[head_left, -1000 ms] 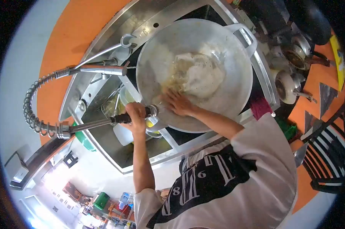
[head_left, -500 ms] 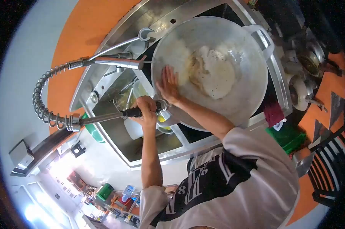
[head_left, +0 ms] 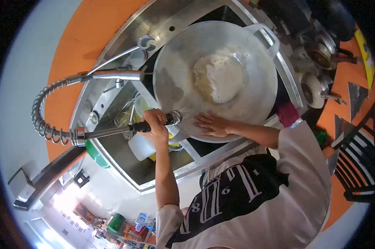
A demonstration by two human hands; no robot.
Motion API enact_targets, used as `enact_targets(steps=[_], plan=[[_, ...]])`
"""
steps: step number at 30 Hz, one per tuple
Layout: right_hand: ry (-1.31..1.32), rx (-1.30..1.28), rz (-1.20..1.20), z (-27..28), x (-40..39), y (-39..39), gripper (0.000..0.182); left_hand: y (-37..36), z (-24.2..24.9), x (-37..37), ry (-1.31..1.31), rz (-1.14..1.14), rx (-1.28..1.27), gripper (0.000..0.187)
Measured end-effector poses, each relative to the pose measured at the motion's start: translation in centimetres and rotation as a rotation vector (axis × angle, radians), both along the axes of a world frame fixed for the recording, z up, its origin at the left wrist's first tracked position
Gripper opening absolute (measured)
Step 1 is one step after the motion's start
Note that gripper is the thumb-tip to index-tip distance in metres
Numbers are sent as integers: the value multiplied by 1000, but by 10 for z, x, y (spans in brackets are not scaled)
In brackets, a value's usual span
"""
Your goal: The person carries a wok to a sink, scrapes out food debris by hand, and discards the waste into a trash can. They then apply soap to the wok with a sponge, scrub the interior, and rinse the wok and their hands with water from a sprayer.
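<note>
My left hand (head_left: 155, 124) is wrapped around the black grip of a faucet sprayer (head_left: 174, 118), whose nozzle points right over the rim of a large metal wok (head_left: 256, 68). Thin jets of water come from the nozzle into it. Cloudy, foamy water (head_left: 222, 79) is pooled at the bottom of the wok. My right hand (head_left: 213, 124) lies flat against the inner wall on the side nearest me, fingers extended toward the nozzle. Nothing shows in that hand, though its palm is hidden.
The wok rests over a steel sink unit (head_left: 142, 189). Left of it, a basin holds a whisk (head_left: 128, 133), bowls and a white container (head_left: 141, 145). A spring hose (head_left: 39, 103) arches at the left. Several pans (head_left: 312, 89) and a dark red cloth (head_left: 288, 114) are to the right.
My right hand has moved from the wok's left inner wall to the wall nearest me. My left hand still grips the sprayer, and the pooled water has shifted.
</note>
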State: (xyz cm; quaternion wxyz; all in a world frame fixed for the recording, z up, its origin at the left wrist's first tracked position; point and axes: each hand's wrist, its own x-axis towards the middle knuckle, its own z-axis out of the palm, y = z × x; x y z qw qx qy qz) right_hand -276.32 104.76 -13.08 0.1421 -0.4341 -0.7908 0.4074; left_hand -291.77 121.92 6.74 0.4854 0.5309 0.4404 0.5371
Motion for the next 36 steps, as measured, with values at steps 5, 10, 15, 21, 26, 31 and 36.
enact_targets(steps=[5,10,15,21,26,31,36], plan=[[-426,-245,-390,-4,44,-6,73,-7,0,12,-94,-12,-117,49],[-187,159,-229,-19,3,-52,62,-10,-5,31,-281,-46,-201,49],[-713,-3,-290,23,193,-13,54,-16,13,66,-360,-6,-221,47],[-933,0,-241,33,158,-28,69,-13,31,103,-435,-31,-266,47],[-1055,94,-249,-5,249,35,70,-8,51,127,-458,-7,-206,45],[-1098,192,-170,16,231,8,71,1,54,131,-405,-19,-179,53],[-1067,146,-174,42,260,74,66,8,26,115,-394,-53,-194,44]])
